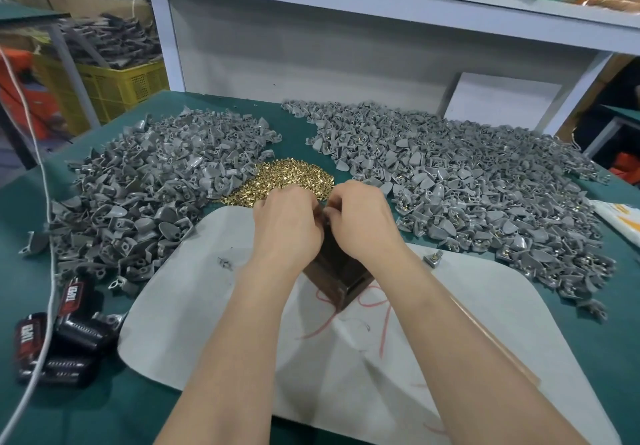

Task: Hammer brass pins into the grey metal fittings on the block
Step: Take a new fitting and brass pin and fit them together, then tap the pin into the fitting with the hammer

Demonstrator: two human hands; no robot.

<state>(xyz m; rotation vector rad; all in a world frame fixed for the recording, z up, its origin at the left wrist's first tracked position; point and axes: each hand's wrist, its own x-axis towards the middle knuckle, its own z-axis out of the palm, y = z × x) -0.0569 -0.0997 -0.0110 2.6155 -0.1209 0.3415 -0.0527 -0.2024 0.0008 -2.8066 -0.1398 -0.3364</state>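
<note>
The left hand (pixel 287 225) and right hand (pixel 363 223) curl together on top of the dark brown block (pixel 341 280) on the white mat (pixel 214 306), their pinch hidden, while the heap of gold brass pins (pixel 294 178) and piles of grey metal fittings (pixel 485 195) lie just behind, probably for easy reach.

The block (pixel 334 273) sits on the mat (pixel 194 306); pins (pixel 294 178) lie behind, between left fittings (pixel 138 195) and right fittings (pixel 467 185).

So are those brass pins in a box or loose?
Loose: the brass pins lie heaped bare on the green table, no box around them.
</note>
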